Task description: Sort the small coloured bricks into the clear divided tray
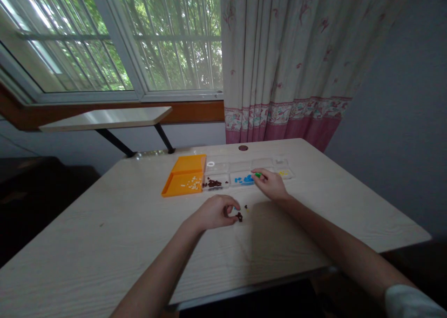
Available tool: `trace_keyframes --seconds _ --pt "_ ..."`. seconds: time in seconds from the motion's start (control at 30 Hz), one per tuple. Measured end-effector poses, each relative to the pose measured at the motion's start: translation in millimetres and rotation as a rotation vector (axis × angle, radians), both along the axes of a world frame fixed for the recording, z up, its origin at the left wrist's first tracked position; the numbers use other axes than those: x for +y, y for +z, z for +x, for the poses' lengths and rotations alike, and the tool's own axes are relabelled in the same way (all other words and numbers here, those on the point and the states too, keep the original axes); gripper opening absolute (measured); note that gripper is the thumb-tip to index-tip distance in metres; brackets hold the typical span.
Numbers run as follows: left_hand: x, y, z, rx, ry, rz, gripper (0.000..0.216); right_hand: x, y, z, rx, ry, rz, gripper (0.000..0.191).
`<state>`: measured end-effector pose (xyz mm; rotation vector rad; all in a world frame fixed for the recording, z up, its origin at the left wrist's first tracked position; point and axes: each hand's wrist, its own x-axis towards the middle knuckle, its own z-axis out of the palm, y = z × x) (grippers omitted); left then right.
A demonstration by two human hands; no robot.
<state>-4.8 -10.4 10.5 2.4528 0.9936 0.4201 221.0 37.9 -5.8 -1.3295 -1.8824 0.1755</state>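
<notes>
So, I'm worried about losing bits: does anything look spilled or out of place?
A small dark piece lies apart on the table, right of the left hand, outside the clear tray holding other dark pieces; possibly deliberate. Nothing looks plainly spilled.

I ct. 1 L hand (215, 212) + 1 R hand (269, 185). Orange box (189, 163) ×1. Clear boxes (223, 186): min. 3; R hand blocks part of row, so I can't fix total. Heaps, 1 ea.: white bits (194, 183), brown bits (213, 183), blue bits (248, 179), yellow bits (283, 172); indiv. pcs too small to tally. Dk. clumps (239, 217) nr L hand ×2. Disc (243, 148) ×1. Table (104, 234) ×1; shelf (111, 118) ×1, struts (163, 136) ×2. Curtain (279, 52) ×1.
</notes>
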Motion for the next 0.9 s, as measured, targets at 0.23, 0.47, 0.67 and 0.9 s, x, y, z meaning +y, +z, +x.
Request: trace_keyframes --seconds 0.23,0.47,0.67,0.9 --pt "-1.2 -0.1 1.7 0.005 -0.040 0.013 0.018 -12.8 -1.2 -10.2 -0.149 0.241 -0.024 0.021" --pt "-1.8 0.2 3.5 -0.092 0.049 0.111 0.015 -23.7 -0.3 -18.0 -0.200 0.460 -0.159 0.019" --pt "-1.3 0.8 2.7 -0.247 0.146 0.270 0.015 -22.4 -5.2 -25.2 0.055 0.525 -0.486 0.029" --pt "-3.0 1.9 3.9 -0.219 0.124 0.301 0.015 -24.0 -2.8 -30.8 0.310 0.575 -0.641 0.034"
